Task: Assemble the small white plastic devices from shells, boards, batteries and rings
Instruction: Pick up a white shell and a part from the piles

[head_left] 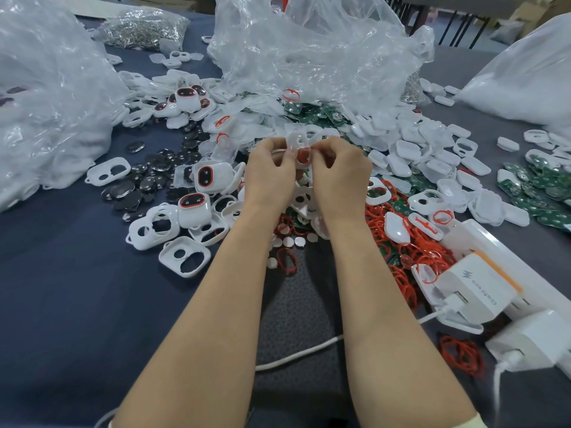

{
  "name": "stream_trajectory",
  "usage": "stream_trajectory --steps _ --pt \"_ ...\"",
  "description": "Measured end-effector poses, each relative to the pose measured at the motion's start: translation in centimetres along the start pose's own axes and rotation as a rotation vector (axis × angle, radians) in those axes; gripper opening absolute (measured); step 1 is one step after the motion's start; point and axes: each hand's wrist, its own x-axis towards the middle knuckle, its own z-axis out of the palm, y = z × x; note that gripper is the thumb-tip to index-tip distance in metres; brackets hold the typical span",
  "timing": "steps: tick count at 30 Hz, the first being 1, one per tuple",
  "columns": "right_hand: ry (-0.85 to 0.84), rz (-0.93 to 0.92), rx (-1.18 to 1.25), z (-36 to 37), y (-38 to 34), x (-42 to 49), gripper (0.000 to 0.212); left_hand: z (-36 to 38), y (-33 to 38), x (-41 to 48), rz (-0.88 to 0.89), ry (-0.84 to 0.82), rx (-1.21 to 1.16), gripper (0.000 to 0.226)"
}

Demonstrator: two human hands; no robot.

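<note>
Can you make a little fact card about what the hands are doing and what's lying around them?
left hand: holds a white part
right hand: pinches a red ring at that part
finished devices: left of the hands
loose rings: red heap right of the arms
green boards: far right
table: dark blue
</note>
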Motion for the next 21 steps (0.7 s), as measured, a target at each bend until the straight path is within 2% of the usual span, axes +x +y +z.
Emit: stream_trajectory --steps 5,15,21 --pt "0.004 0.002 -0.022 0.16 0.02 0.04 0.018 0.12 0.04 -0.02 0.019 -0.008 0.046 0.009" --pt "-0.012 0.018 -0.08 0.14 -0.04 0.07 0.02 0.0 0.08 -0.37 0.103 -0.034 0.168 0.013" --pt "-0.083 0.019 -0.226 0.66 -0.09 0.23 0.023 0.2 -0.47 -0.11 0.119 0.048 0.28 0.014"
